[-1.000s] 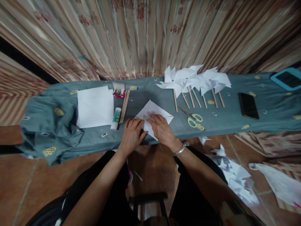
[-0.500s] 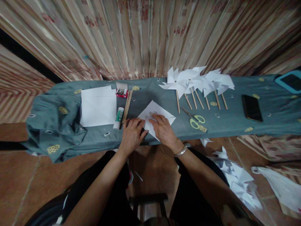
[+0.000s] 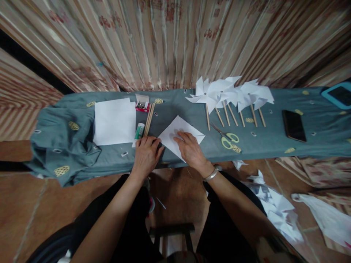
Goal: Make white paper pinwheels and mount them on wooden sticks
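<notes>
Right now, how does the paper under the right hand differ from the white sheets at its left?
The folded paper lies cornerwise and creased, pressed by the right hand; the white sheets lie square to the table edge, unfolded and untouched. Both are white and rest on the grey-green cloth.

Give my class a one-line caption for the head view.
Right hand presses folded white paper on a teal cloth; left hand rests by the glue stick.

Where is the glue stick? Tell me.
Head view, left of centre on the cloth: the glue stick lies between the paper stack and the wooden sticks, its near end under the left hand.
</notes>
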### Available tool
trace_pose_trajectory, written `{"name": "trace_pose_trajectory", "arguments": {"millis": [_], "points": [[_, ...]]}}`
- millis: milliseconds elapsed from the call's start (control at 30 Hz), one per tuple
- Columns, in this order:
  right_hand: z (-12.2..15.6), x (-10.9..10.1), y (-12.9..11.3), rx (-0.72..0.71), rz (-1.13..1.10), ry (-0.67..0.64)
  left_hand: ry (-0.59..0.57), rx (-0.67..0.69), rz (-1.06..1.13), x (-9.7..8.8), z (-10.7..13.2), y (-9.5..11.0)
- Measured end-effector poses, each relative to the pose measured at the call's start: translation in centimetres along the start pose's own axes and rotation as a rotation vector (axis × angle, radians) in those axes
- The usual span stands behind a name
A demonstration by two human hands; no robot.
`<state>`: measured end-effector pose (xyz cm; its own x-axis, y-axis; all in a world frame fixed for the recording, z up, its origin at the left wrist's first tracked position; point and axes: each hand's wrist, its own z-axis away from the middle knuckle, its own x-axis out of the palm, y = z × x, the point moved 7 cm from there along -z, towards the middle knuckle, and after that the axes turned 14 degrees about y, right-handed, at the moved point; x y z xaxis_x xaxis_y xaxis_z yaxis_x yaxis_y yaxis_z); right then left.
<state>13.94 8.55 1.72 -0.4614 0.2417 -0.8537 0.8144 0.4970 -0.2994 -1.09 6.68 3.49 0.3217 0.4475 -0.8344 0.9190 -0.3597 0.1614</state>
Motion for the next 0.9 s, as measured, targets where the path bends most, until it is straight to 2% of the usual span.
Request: {"name": "trace_pose_trajectory", "arguments": {"millis": [100, 167, 300, 500, 600, 667, 800, 900], "points": [[0.0, -0.1, 0.0, 0.008, -0.016, 0.004, 0.034, -0.008, 0.014, -0.1, -0.3, 0.4], [0.0, -0.1, -0.1, 0.010, -0.032, 0.003, 0.037, 0.038, 0.075, 0.3, -0.4, 1.4], [-0.1, -0.3, 0.0, 0.023, -0.097, 0.029, -0.049, 0.113, 0.225, 2.2, -0.2, 3.4], [-1.7, -1.0, 2.3, 0.145, -0.269, 0.104, -0.078, 0.120, 0.244, 2.9, -0.8, 5.0], [-3.2, -1.1, 3.7, 0.231, -0.186, 0.083, -0.094, 0.141, 0.250, 3.4, -1.2, 5.9], [-4.4, -1.0, 4.1, 0.240, -0.067, 0.027, -0.114, 0.150, 0.263, 3.9, -1.3, 6.4], [-6.5, -0.5, 3.8, 0.116, 0.156, -0.113, -0.138, 0.145, 0.279, 4.7, -1.2, 6.5], [-7.8, -0.3, 3.7, 0.045, 0.195, -0.163, -0.146, 0.140, 0.284, 4.7, -1.1, 6.4]]}}
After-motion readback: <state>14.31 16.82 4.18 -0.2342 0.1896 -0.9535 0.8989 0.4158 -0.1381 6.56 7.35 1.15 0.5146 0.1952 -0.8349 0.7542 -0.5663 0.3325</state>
